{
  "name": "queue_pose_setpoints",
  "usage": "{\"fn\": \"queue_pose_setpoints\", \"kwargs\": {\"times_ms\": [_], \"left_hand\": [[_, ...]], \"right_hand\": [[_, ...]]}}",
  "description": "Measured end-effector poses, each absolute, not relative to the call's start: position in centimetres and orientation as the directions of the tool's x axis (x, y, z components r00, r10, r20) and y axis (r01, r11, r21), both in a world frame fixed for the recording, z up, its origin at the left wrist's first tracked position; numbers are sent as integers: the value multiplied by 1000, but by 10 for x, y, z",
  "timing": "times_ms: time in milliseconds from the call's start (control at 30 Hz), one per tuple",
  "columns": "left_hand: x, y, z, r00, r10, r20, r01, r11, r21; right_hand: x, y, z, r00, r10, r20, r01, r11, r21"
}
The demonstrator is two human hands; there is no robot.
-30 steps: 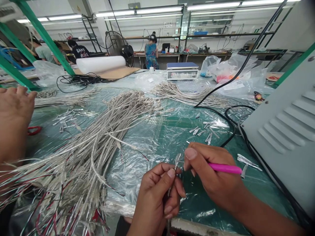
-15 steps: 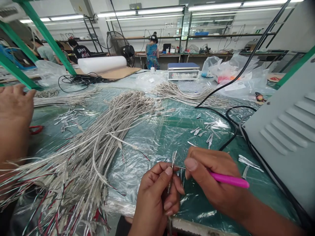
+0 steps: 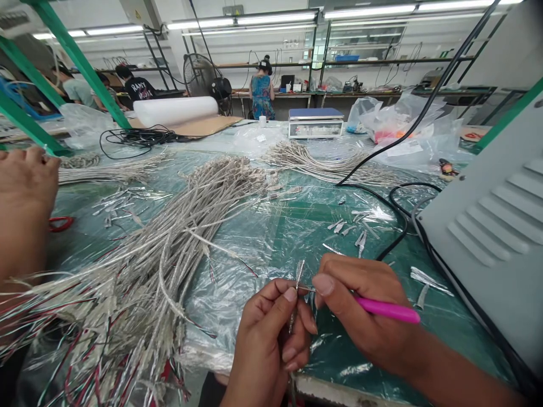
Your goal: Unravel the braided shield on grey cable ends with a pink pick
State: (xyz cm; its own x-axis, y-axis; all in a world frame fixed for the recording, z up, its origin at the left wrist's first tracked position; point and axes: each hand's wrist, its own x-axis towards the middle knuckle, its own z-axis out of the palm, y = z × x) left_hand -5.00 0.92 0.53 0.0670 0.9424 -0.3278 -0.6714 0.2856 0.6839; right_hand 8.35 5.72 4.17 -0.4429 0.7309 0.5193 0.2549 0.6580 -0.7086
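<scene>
My left hand (image 3: 275, 333) is closed, thumb and forefinger pinching a cable (image 3: 299, 274) whose silvery, frayed end sticks up above the fingers. My right hand (image 3: 360, 311) grips a pink-handled tool (image 3: 388, 309) like a pen. Its thin metal tip reaches left to the cable at my left fingertips; the exact contact is hidden by fingers. To the left lies a big bundle of grey-white shielded cables (image 3: 182, 226), with red, green, black and white wire ends at the front.
Foil scraps (image 3: 360, 240) lie on the plastic-covered green table (image 3: 254, 254). A grey louvred machine (image 3: 487, 226) bounds the right, black cords (image 3: 399, 226) beside it. Another person's hand (image 3: 27, 192) is at the left. A weighing scale (image 3: 316, 123) and more cables (image 3: 322, 164) stand farther back.
My right hand has shifted slightly left with the pink-handled tool, closer to my left fingertips. My left hand and the cable stay almost still.
</scene>
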Motion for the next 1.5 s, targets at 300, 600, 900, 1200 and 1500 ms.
{"fn": "queue_pose_setpoints", "kwargs": {"times_ms": [300,600,900,1200,1500], "left_hand": [[-50,10,7,61,942,-330,-665,284,690],[-49,10,4,65,946,-318,-650,282,706],[-48,11,6,80,944,-319,-632,295,716],[-52,3,3,49,954,-297,-673,251,695],[-51,7,2,15,956,-295,-674,227,703]], "right_hand": [[83,57,38,-426,724,542,302,679,-670],[79,62,35,-318,783,534,409,622,-668],[80,64,32,-234,813,533,484,573,-662],[99,82,35,-75,849,523,505,485,-714],[90,58,37,-362,765,533,231,627,-744]]}}
